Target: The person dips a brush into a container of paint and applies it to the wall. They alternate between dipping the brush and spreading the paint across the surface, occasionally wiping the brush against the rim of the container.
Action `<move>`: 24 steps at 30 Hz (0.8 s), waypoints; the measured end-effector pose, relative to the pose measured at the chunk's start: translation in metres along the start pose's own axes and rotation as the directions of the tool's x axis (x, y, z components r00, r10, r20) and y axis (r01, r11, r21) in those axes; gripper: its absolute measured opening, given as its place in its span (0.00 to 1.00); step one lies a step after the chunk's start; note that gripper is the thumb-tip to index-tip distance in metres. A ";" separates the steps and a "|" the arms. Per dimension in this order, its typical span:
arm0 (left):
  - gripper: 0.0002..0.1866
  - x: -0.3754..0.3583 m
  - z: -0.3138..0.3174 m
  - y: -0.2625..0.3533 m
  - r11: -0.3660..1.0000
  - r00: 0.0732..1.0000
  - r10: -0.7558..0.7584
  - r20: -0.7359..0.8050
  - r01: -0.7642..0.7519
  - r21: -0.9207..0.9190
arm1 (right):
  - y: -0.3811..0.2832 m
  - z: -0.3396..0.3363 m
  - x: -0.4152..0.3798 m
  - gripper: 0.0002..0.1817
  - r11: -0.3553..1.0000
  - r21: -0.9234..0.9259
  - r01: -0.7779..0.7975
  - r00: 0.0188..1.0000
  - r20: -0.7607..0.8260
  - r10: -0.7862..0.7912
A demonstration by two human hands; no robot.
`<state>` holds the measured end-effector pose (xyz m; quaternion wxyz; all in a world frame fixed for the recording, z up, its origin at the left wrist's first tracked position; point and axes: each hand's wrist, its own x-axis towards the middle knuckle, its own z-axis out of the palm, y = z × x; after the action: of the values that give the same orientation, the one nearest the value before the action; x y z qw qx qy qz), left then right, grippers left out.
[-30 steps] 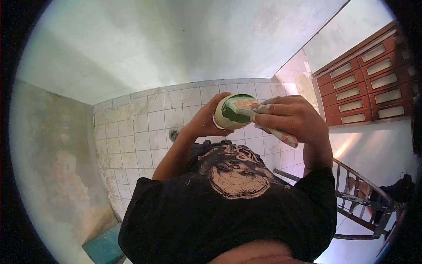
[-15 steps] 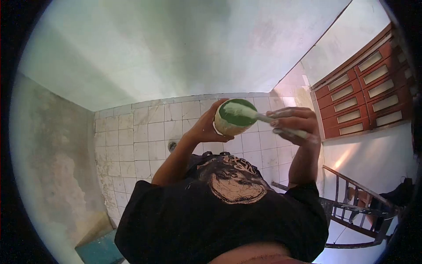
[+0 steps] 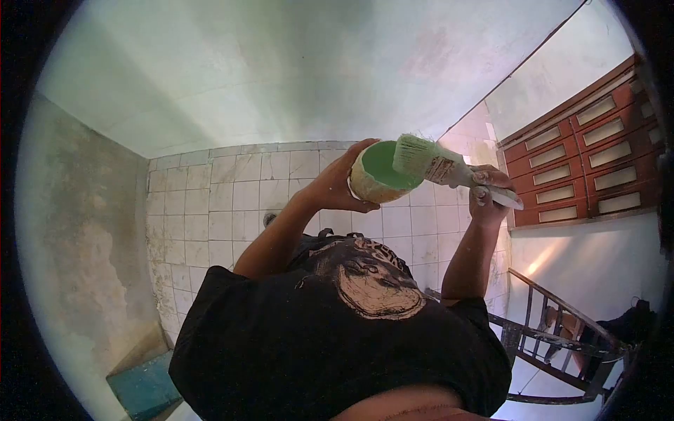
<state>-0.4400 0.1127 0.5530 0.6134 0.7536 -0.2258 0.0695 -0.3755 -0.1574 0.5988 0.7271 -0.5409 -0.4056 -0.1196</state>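
Observation:
My left hand (image 3: 342, 181) is wrapped round the side of a paint-smeared tub (image 3: 373, 191), its mouth tilted toward me. Green paint (image 3: 382, 166) lies inside the tub. In my right hand (image 3: 489, 191) is a wide paintbrush (image 3: 444, 168), gripped by its handle. Pale green paint coats the bristles, which overlap the tub's right rim in this view. More dried paint marks the brush's metal band and my right fingers.
Ahead rises a pale green wall (image 3: 281, 77), patchy with darker streaks. White floor tiles (image 3: 200, 203) spread below. To the right are a red-brown slatted wooden door (image 3: 583, 147) and a dark metal-framed rack (image 3: 562, 344). A teal box (image 3: 146, 382) sits at lower left.
The brush has come out of the paint and up toward the right, turning so its broad face shows. My right hand has shifted right; the tub has moved slightly up and right.

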 end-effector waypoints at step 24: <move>0.57 -0.017 0.000 -0.002 0.997 0.986 -0.051 0.161 0.060 -0.052 | -0.074 0.042 0.067 0.12 0.859 -0.413 0.303 0.640 0.756 0.137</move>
<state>-0.4547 0.1170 0.5443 0.6162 0.7451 -0.2549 -0.0145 -0.3970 -0.1313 0.7010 0.3124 -0.6900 -0.6527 -0.0166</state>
